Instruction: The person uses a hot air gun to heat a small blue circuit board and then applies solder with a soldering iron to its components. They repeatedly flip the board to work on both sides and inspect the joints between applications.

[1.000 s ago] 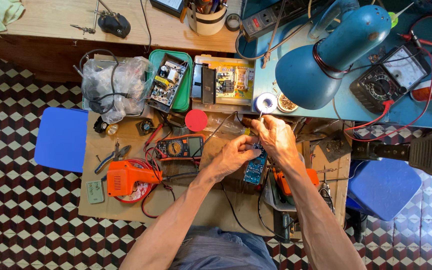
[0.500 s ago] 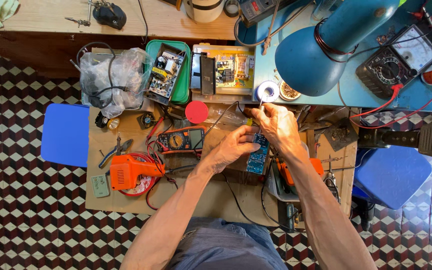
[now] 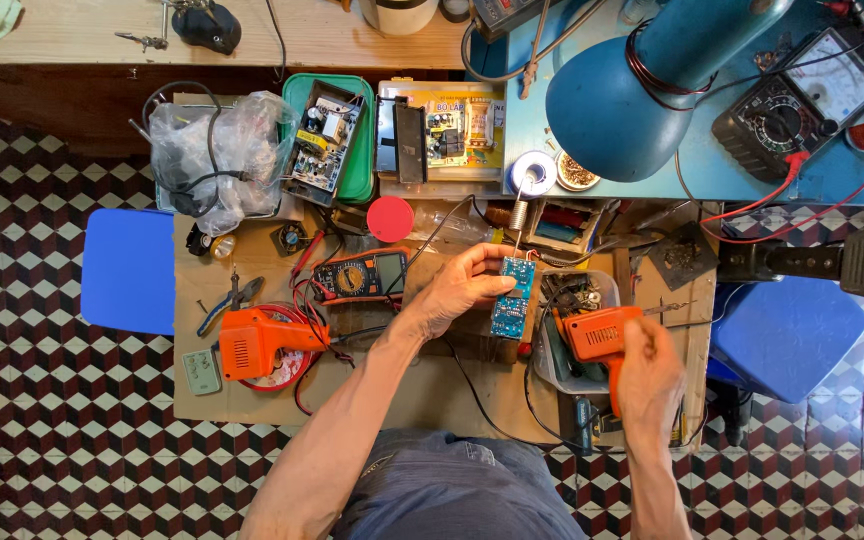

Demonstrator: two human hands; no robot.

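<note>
My left hand (image 3: 462,287) holds a small blue circuit board (image 3: 512,297) upright over the middle of the low work board (image 3: 432,380). A coil of solder wire (image 3: 519,212) hangs just above the circuit board's top edge. My right hand (image 3: 649,378) grips the handle of an orange soldering gun (image 3: 592,335) at the right, its tip pointing right over a clear plastic tray (image 3: 552,372) of parts. A second orange soldering gun (image 3: 252,341) lies at the left, away from both hands.
A digital multimeter (image 3: 362,275) with red and black leads lies left of my left hand. Behind are a red lid (image 3: 390,219), a green tray (image 3: 357,160) with a circuit board, a solder spool (image 3: 532,172), a blue lamp (image 3: 632,90) and an analogue meter (image 3: 802,85). Blue stools (image 3: 127,270) flank the board.
My right hand left the circuit board, moved down and right, and took hold of the orange soldering gun. My left hand keeps the blue board.
</note>
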